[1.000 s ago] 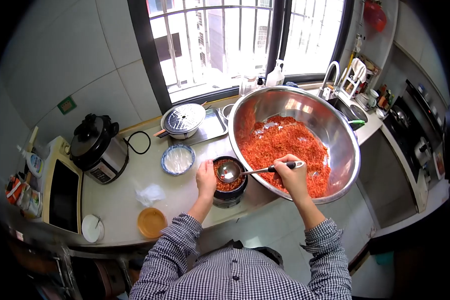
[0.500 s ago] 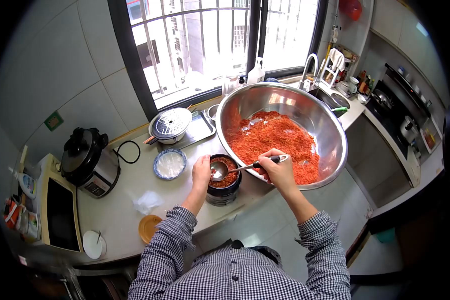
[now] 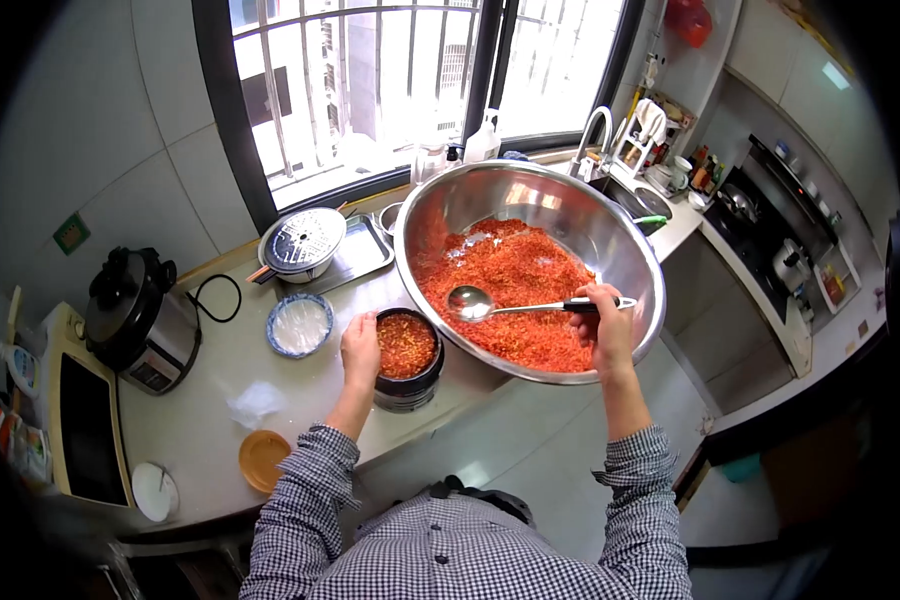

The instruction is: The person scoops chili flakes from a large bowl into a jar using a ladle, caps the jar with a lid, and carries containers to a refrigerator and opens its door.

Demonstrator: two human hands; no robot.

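My right hand [image 3: 606, 325] is closed round the black handle of a metal ladle [image 3: 470, 303]. The ladle's bowl is over the chopped red chili [image 3: 530, 268] in a wide steel basin [image 3: 632, 255]; whether it touches the chili I cannot tell. Against the left side of a dark jar [image 3: 406, 393] my left hand [image 3: 360, 352] is gripping near the rim, some of its fingers hidden. Chopped chili [image 3: 406, 345] fills the jar close to its mouth. The jar stands on the counter, just left of the basin.
A blue-rimmed bowl covered in plastic film [image 3: 300, 325], crumpled plastic [image 3: 256, 403] and an orange-brown lid [image 3: 264, 460] lie left of the jar. Behind stand a lidded pot [image 3: 305, 242] and a metal tray [image 3: 372, 258]. A pressure cooker [image 3: 140, 320] and microwave [image 3: 88, 420] are farther left.
The ladle has moved right, from over the jar to over the chili in the basin, with my right hand on it. My left hand stays at the jar. The view has shifted slightly.
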